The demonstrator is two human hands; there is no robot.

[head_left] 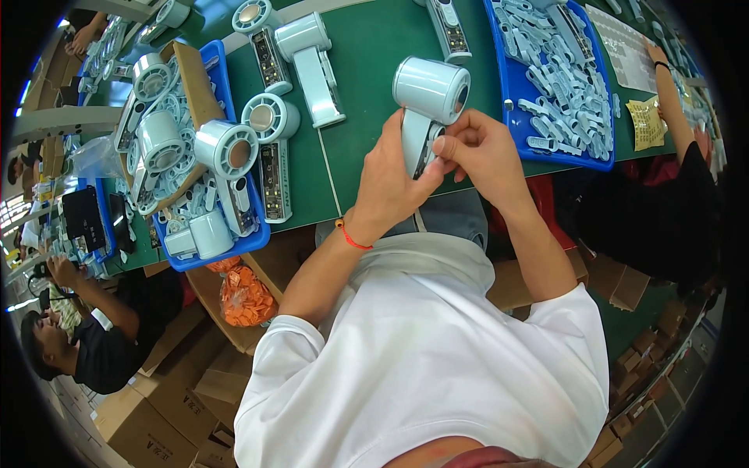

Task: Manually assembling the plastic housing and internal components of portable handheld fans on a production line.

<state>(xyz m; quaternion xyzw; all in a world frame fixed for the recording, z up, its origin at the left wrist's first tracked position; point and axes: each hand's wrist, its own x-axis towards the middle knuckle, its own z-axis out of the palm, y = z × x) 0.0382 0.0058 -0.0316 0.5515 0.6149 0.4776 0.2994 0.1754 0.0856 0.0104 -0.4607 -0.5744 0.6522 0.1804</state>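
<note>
A pale blue handheld fan (427,90) is held up over the table edge, its round head up and away from me. My left hand (388,175) is wrapped round its handle, which is open on the right side and shows a dark inner part. At that open side my right hand (485,156) is closed in a pinch, thumb against fingers. Whatever it pinches is hidden by the fingertips. Beyond the held fan lies another fan (449,31) with its handle's inside exposed. Several more fans, one of them white-blue and face down (316,74), lie to the left.
A blue tray (608,148) of small pale blue parts stands at right. Another blue tray (261,234) at left holds fans and a cardboard divider. Orange bagged pieces (246,296) sit in a carton below. People work at both sides; one person's arm (677,109) reaches over a sheet.
</note>
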